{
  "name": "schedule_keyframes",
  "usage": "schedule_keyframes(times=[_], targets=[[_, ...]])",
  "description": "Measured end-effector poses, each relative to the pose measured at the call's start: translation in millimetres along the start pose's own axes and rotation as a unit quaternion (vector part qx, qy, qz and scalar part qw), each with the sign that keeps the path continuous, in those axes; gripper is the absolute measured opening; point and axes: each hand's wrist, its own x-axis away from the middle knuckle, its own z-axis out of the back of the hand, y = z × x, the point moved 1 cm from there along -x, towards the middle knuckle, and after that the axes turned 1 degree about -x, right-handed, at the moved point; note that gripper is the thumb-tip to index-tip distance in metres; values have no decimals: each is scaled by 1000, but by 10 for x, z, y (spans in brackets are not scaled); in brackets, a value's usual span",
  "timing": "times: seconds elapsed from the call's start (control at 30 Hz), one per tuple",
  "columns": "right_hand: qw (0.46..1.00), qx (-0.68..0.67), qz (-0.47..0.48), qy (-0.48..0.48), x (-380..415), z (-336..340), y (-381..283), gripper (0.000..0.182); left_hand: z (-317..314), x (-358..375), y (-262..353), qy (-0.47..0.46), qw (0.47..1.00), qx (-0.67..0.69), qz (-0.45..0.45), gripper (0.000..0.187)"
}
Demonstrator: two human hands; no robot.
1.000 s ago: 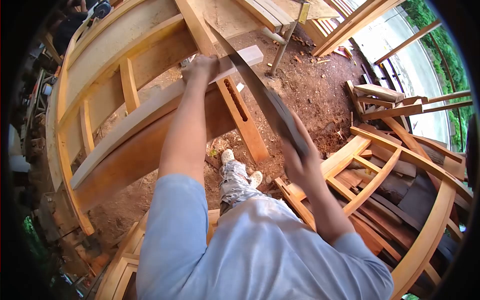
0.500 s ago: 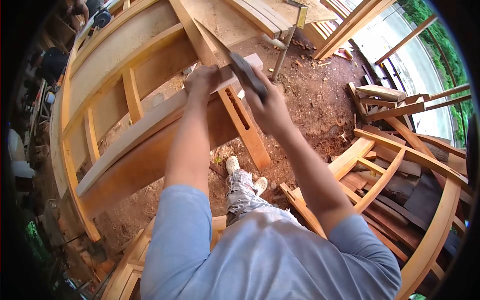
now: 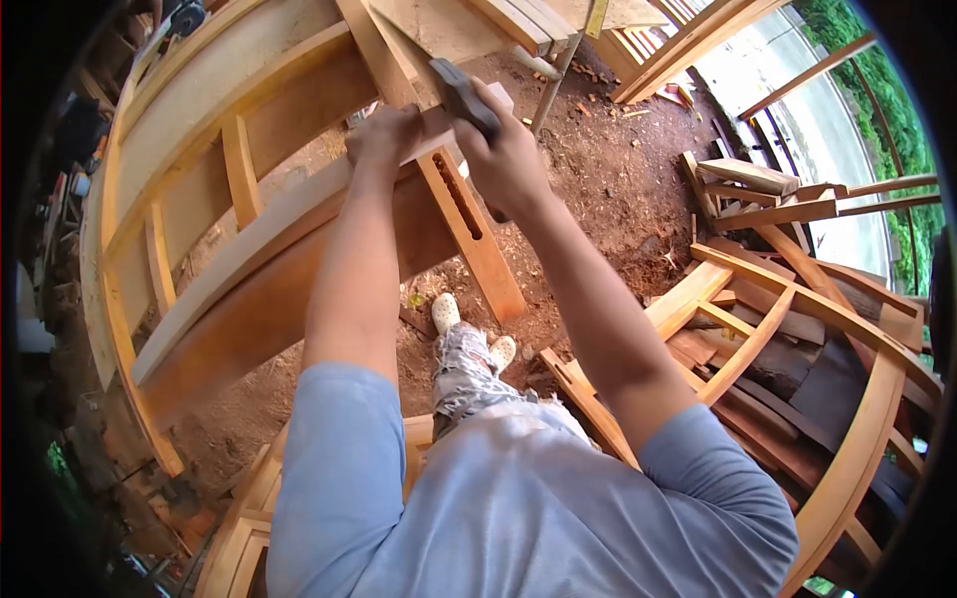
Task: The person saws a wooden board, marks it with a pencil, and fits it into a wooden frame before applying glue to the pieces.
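Note:
A handsaw (image 3: pixel 465 100) with a dark handle is in my right hand (image 3: pixel 510 164), fingers wrapped round the grip. Its thin blade (image 3: pixel 407 42) points away, up and to the left, near the far end of a pale curved board (image 3: pixel 234 267). My left hand (image 3: pixel 384 140) is closed over that board near the same end, left of the saw. Whether the teeth touch the wood is hidden. Beneath lie a wide brown curved panel (image 3: pixel 269 299) and a reddish timber (image 3: pixel 488 269) with a long ragged slot, which slants toward my feet.
A large wooden frame (image 3: pixel 239 169) with crosspieces stands at the left. On the right, a curved slatted frame (image 3: pixel 867 439) lies over scrap boards (image 3: pixel 768 429). Wood chips cover the dirt floor (image 3: pixel 598 189). Stacked planks (image 3: pixel 528 25) and a metal clamp bar (image 3: pixel 558 80) are ahead.
My right hand has pushed the saw forward, away from me, along its blade line. My left hand stays on the board. The whole view has shifted slightly.

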Motion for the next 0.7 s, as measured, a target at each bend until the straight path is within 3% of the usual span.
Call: schedule_keyframes(times=[0.07,0.13,0.2,0.23,0.27,0.3,0.4,0.47,0.5,0.53,0.57,0.6,0.67,0.7], targets=[[999,25,-21,-10,9,37,-76,58,45,38,34,9,1000,-5,12,61],[999,0,43,11,609,247,24,60,39,39,68,11,1000,3,28,61],[999,-32,-3,-11,1485,662,23,67,31,7,36,-3,1000,5,15,66],[995,-53,-79,-30,1930,903,-93,69,27,8,41,-9,1000,8,18,66],[994,-75,-84,-7,2389,1066,-92,70,30,19,41,-15,1000,5,19,66],[992,-42,-99,-60,2775,1349,-170,72,61,14,54,-18,1000,3,19,66],[995,-53,-81,-30,3080,1503,-240,70,24,47,59,-14,1000,-5,21,66],[998,-2,-57,-15,2351,1108,90,67,68,16,65,-14,1000,-19,15,65],[999,42,10,-6,1690,792,90,64,81,52,73,-13,1000,-17,16,65],[999,32,-40,-16,1047,462,135,63,107,104,86,-19,1000,-11,7,61],[998,-30,58,27,497,111,279,60,120,155,79,-24,1000,-8,0,59],[996,-1,77,45,50,-74,320,58,84,135,65,-3,1000,-19,0,57],[999,34,2,13,-276,-110,69,65,68,138,50,1,1000,-25,5,57],[999,33,7,10,-357,-98,61,65,86,146,72,-3,1000,-24,4,57]])
